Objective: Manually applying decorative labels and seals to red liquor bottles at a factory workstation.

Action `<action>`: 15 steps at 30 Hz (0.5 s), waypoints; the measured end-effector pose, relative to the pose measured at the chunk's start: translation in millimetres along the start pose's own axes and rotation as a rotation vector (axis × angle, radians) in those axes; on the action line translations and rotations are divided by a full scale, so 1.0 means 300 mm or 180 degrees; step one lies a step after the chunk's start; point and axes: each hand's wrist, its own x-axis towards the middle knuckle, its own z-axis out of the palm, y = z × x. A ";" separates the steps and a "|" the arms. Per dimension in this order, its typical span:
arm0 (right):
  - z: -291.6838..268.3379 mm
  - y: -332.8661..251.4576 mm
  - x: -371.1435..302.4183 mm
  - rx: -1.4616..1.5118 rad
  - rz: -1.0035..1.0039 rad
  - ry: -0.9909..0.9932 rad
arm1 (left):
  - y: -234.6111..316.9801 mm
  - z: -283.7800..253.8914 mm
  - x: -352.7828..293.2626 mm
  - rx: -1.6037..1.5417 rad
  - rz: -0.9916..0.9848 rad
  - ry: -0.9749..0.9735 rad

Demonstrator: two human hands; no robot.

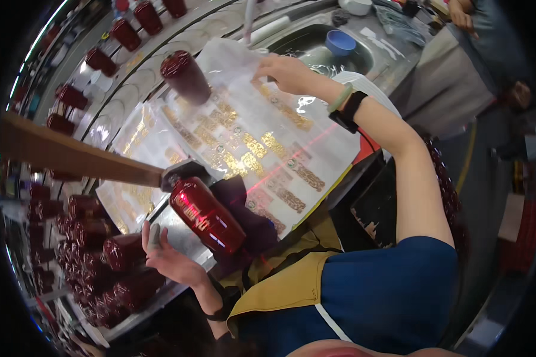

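Note:
A glossy dark red bottle (207, 215) with gold characters lies slanted in front of me, its neck end against a dark holder (184, 172) on a wooden bar. Just left of its base is my left hand (171, 260), open, fingers apart, a grey cover on one finger. It appears to hold nothing. My right hand (289, 72) reaches over the far right part of a plastic-covered sheet of gold decals (250, 146). Its fingers are bent together in a pinch; whatever lies between them is too small to make out. Red light lines cross the bottle and sheet.
Another dark red bottle (186, 77) stands on the sheet's far left part. Several more bottles (92, 232) crowd the left, and others line a curved rack (125, 89). A sink (315, 44) with a blue bowl (340, 42) lies beyond. Another person (494, 35) is at far right.

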 end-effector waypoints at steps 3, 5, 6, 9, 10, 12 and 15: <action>0.097 -0.026 -0.029 -0.0370 -0.0569 0.0012 | 0.014 -0.026 -0.032 -0.0037 0.0021 -0.0038; 0.067 -0.016 -0.021 -0.0402 0.0016 -0.0600 | 0.008 -0.041 -0.039 -0.0027 0.0046 -0.0010; 0.055 -0.006 -0.018 -0.0474 0.0671 -0.1194 | 0.003 -0.052 -0.042 -0.0014 0.0028 0.0031; 0.056 0.116 0.000 0.0100 0.1315 -0.0624 | 0.002 -0.053 -0.025 -0.0100 -0.0024 0.0051; 0.076 0.171 0.003 0.0095 0.1318 -0.0641 | 0.011 -0.043 -0.015 0.0014 -0.0078 0.0060; 0.134 0.265 0.007 -0.0152 0.1923 -0.0735 | 0.021 -0.024 -0.001 0.0118 -0.0161 0.0053; 0.129 0.253 0.039 0.0804 0.2391 -0.1561 | -0.001 -0.041 -0.011 -0.0172 -0.0099 0.0038</action>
